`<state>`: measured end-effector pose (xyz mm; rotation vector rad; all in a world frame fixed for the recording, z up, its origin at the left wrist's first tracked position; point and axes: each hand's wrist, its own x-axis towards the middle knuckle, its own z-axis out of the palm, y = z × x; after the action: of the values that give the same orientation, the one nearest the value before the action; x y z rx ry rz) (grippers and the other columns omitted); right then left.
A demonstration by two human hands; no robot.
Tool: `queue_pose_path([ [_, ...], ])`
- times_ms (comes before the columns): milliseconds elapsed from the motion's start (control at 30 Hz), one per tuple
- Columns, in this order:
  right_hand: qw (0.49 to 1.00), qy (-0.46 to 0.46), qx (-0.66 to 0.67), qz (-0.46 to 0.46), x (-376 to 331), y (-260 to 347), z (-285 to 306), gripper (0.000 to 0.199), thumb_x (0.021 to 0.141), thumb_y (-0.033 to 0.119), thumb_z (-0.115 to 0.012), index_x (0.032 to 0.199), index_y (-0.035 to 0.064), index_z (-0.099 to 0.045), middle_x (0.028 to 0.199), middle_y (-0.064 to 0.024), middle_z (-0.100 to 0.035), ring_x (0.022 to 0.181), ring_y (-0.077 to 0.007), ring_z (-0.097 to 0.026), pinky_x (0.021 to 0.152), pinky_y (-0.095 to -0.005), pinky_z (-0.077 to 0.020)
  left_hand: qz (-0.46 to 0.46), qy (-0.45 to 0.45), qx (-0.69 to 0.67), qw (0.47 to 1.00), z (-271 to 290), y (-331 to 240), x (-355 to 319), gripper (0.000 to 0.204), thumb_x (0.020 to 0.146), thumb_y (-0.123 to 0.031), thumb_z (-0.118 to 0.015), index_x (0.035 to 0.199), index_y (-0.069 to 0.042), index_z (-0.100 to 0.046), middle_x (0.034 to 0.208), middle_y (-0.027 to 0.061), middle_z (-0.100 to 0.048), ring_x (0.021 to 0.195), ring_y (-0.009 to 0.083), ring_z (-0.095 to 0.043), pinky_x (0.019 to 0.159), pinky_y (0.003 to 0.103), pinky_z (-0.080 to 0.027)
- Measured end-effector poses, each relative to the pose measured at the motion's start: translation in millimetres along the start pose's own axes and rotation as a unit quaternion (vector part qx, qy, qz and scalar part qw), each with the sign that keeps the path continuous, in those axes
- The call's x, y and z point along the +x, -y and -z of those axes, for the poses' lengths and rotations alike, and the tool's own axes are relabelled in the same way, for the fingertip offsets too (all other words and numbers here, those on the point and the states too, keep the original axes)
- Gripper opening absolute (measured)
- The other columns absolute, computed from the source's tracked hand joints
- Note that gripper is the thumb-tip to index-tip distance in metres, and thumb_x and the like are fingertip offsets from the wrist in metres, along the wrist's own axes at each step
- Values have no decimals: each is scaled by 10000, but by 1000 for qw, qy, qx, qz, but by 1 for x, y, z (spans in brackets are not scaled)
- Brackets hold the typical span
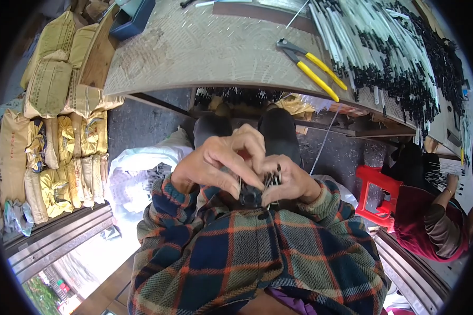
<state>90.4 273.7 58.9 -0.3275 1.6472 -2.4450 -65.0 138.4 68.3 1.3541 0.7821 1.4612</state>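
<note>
Close to my chest, my left hand (222, 160) and my right hand (290, 182) meet over a small black part (250, 197) with rounded openings. The left thumb and fingers are closed on it from the left. From the other side the right thumb presses against it. A few thin dark and light pieces (272, 179) stick up between the right fingers; their kind is too small to make out. My left fingers partly hide the part.
Yellow-handled pliers (312, 68) lie on the worktable (194, 58), left of a heap of white rods with black ends (378, 52). A white sack (136, 163) stands by my left leg. Packed bags (50, 86) are stacked left. Another person (431, 220) works at right near a red stool (376, 197).
</note>
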Motion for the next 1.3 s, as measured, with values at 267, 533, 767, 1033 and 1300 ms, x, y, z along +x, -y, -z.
queue_pose_path([
  [267, 961, -142, -139, 191, -12, 9, 0, 252, 734, 89, -693, 706, 16, -453, 982, -137, -540, 811, -169, -491, 693, -267, -369, 19, -227, 219, 949, -31, -14, 12, 358, 688, -173, -723, 1012, -37, -655, 1119, 126, -569, 1178, 302, -404, 992, 420, -282],
  [533, 941, -231, -177, 172, 0, -9, -6, 219, 750, 67, -666, 762, -7, -461, 1039, -171, -538, 932, -217, -529, 791, -305, -410, 91, -406, 296, 860, -75, -8, 2, 392, 712, -106, -695, 1080, -4, -607, 1056, 95, -620, 1096, 242, -513, 1002, 416, -260],
  [767, 929, -274, -98, 228, 24, -39, -12, 400, 649, 150, -787, 885, 20, -491, 1015, -131, -505, 945, -199, -514, 794, -284, -418, 74, -434, 410, 799, -68, 2, -15, 336, 735, -105, -675, 1047, 2, -615, 1017, 81, -636, 995, 203, -571, 1027, 433, -213],
  [1033, 851, -335, -308, 263, 20, -55, -16, 231, 681, 61, -684, 844, -28, -545, 804, -125, -537, 684, -198, -523, 584, -268, -410, 59, -472, 381, 793, -64, 5, -23, 330, 758, -150, -673, 1044, 4, -616, 959, 82, -655, 957, 182, -586, 1041, 443, -203],
  [1300, 848, -296, -359, 254, 27, -47, -11, 192, 730, 86, -659, 784, -31, -516, 693, -129, -484, 526, -268, -496, 457, -323, -393, 86, -500, 352, 787, -63, 5, -25, 322, 789, -178, -650, 1045, 12, -610, 947, 85, -655, 942, 179, -590, 1040, 452, -216],
])
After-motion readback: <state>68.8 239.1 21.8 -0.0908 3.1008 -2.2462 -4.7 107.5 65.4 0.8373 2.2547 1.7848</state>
